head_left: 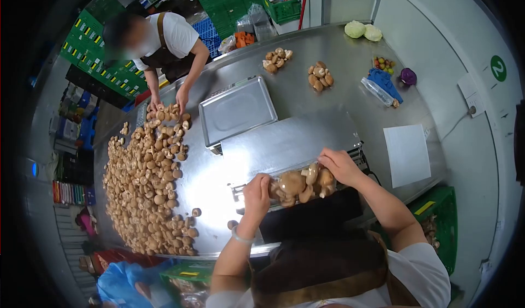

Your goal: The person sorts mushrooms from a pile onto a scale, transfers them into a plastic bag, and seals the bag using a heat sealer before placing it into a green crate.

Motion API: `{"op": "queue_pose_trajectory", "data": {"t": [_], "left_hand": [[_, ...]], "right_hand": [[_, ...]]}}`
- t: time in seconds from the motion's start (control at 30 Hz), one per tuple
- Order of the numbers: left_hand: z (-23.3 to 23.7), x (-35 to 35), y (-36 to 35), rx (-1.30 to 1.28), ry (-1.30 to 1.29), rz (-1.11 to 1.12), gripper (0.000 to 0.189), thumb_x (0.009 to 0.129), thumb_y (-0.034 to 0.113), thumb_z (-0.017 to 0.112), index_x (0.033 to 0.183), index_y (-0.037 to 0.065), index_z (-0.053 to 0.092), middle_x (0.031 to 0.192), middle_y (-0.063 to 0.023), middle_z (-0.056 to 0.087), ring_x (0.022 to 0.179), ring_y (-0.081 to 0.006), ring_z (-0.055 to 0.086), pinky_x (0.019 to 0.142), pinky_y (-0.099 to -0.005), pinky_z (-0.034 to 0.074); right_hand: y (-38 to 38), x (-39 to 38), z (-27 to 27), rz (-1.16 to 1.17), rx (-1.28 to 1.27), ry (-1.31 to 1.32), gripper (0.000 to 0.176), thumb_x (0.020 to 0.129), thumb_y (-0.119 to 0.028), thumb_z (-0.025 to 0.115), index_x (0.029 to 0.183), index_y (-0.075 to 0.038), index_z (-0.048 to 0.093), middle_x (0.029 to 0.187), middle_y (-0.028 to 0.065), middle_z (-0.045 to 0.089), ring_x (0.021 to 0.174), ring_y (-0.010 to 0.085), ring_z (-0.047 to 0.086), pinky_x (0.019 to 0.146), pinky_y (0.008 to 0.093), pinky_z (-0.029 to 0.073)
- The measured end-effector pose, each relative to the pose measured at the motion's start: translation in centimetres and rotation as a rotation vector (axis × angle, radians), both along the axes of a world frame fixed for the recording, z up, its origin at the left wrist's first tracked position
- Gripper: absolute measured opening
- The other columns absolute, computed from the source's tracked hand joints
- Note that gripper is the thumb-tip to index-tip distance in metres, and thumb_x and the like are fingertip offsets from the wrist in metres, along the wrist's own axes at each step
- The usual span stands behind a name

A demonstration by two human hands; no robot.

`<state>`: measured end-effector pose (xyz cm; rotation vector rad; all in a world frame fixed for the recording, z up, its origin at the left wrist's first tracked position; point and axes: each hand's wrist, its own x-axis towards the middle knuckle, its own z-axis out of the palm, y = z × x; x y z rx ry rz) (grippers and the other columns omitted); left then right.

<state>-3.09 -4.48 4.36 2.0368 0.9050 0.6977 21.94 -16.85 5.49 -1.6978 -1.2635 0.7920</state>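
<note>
Between my two hands is a pack of shiitake mushrooms (291,183), shiny as if under clear film, over the front edge of a flat metal-topped machine (284,141). My left hand (257,197) is closed at the pack's left end, thumb up. At the right end, my right hand (340,167) pinches its edge, fingers bent. The film itself is hard to make out. Below the pack lies a dark surface (311,220) at the machine's front.
A large heap of loose shiitake mushrooms (145,182) covers the table's left. A co-worker (175,40) handles mushrooms there. A metal tray (238,111) stands behind the machine. Two mushroom packs (320,77), a white sheet (407,155), cabbages (355,29) and a green crate (440,226) are around.
</note>
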Motion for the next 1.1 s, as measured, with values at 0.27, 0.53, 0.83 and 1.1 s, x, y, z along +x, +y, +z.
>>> {"op": "queue_pose_trajectory", "data": {"t": [0.27,0.53,0.83,1.1], "left_hand": [[-4.9,-5.2,-7.1,-0.573,0.316,0.011,0.04,0.102,0.032,0.052,0.089,-0.003,0.067,0.072,-0.0209,0.064,0.066,-0.0316,0.062,0.064,-0.0382,0.047],[-10.9,-5.4,-10.6,-0.067,0.317,0.262,0.024,0.093,0.026,0.066,0.093,0.003,0.06,0.077,-0.0195,0.067,0.07,-0.0388,0.065,0.062,-0.045,0.049],[-10.9,-10.0,-11.4,-0.263,-0.079,0.32,0.018,0.092,0.005,0.066,0.092,0.006,0.048,0.07,-0.0001,0.04,0.061,-0.0086,0.039,0.053,-0.0264,0.034],[-15.9,-4.0,-11.8,0.524,0.434,-0.256,0.03,0.085,0.011,0.063,0.114,0.01,0.06,0.087,-0.0087,0.064,0.073,-0.0271,0.064,0.061,-0.0391,0.051]], "right_hand": [[-7.8,-4.0,-5.4,0.053,-0.25,0.081,0.035,0.1,-0.033,0.052,0.087,0.0,0.059,0.071,0.019,0.063,0.068,0.0383,0.063,0.064,0.0442,0.048],[-12.2,-6.4,-13.6,-0.209,-0.338,-0.138,0.03,0.094,-0.033,0.061,0.103,-0.005,0.058,0.076,0.0177,0.068,0.072,0.0392,0.066,0.066,0.0469,0.05],[-20.0,-8.0,-7.9,-0.586,-0.048,0.453,0.017,0.095,-0.007,0.059,0.11,-0.006,0.051,0.065,-0.0003,0.052,0.06,0.0044,0.046,0.053,0.0239,0.036],[-25.3,-11.6,-23.8,-1.08,-0.053,-0.04,0.011,0.097,-0.005,0.055,0.105,-0.006,0.049,0.069,0.001,0.053,0.06,0.0146,0.051,0.057,0.0309,0.044]]}}
